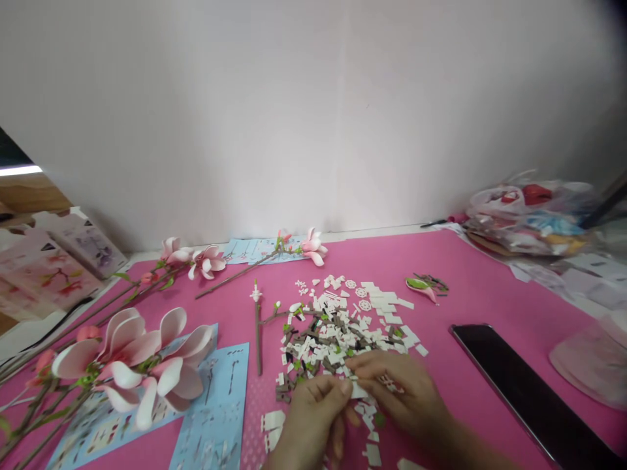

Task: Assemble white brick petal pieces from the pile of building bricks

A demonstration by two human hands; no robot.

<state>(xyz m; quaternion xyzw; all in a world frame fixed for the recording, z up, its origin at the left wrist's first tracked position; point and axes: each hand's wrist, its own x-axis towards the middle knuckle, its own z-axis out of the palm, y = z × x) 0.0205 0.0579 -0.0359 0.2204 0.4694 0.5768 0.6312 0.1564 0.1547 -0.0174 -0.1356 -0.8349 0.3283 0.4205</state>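
White brick [359, 390] between left hand [311, 418] and right hand [396, 391], brick pile [337, 333] beyond

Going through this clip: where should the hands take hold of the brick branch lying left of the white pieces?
Pinch the long brown stem near its middle, coming from the near side with the left hand. That stretch lies straight and bare, while its side twig reaches into the white pieces.
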